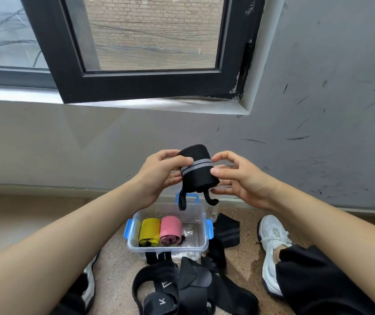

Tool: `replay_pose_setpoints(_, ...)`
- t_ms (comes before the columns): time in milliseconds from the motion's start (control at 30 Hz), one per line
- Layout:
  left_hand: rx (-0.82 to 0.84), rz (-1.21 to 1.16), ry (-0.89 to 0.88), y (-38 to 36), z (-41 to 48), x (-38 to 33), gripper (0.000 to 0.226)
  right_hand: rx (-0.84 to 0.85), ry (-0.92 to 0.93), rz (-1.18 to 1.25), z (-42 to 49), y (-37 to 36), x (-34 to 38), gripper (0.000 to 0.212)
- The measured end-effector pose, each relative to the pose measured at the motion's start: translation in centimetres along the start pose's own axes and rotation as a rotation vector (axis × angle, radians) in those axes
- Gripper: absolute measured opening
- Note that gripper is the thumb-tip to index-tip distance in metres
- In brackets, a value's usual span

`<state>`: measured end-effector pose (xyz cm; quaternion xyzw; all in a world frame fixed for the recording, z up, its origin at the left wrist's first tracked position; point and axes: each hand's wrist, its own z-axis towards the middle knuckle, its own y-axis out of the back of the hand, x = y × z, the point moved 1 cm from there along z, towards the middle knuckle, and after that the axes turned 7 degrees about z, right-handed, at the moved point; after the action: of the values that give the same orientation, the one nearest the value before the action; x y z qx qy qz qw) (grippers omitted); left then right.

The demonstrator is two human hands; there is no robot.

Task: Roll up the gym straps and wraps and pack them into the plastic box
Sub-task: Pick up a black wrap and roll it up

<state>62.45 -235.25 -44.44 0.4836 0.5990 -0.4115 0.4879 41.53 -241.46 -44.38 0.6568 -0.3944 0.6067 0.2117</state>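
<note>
nearest on the floor [113,264] lies a loose heap of black straps [188,289], some of them lapping against the front wall of the plastic box [191,247]. a white shoe [273,246] sits to the right, well apart from the box, and between the two a flat black wrap [227,230] lies just beside the box's right side. the box is open on top. a yellow roll [150,230] and a pink roll [170,228] lie touching in its left half, long axes running near to far, coiled ends facing the person. the right half of the box is bare.

above the box's far edge, both hands hold a black roll [199,176] with a grey stripe around it. its long axis stands nearly upright, the top leaning away, and two loose tails hang from its lower end. the left hand [159,176] grips it, thumb across the front. the right hand [243,178] pinches its right edge with curled fingers and thumb.

behind them are a scuffed grey wall [318,110] and a black-framed window [150,80].
</note>
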Motion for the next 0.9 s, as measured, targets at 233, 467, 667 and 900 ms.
replay_pose_setpoints(233, -0.077, 0.144, -0.041, -0.5, -0.3, 0.8, 0.044, -0.193, 0.108, -0.007, 0.1, -1.1, -1.4, 0.034)
replay_pose_setpoints(467, 0.082, 0.233, -0.127, -0.9, -0.8, 1.7, 0.052, -0.275, 0.159, -0.036, 0.1, -1.6, -2.5, 0.04)
replay_pose_setpoints(667, 0.077, 0.264, -0.094, -0.4, 0.6, 3.7, 0.07, -0.192, 0.116, -0.11, 0.6, -0.3, -4.0, 0.034)
replay_pose_setpoints(900, 0.005, 0.299, 0.093, 0.9, 4.0, 9.2, 0.059, 0.008, -0.05, -0.639, 4.3, 3.8, -8.8, 0.044)
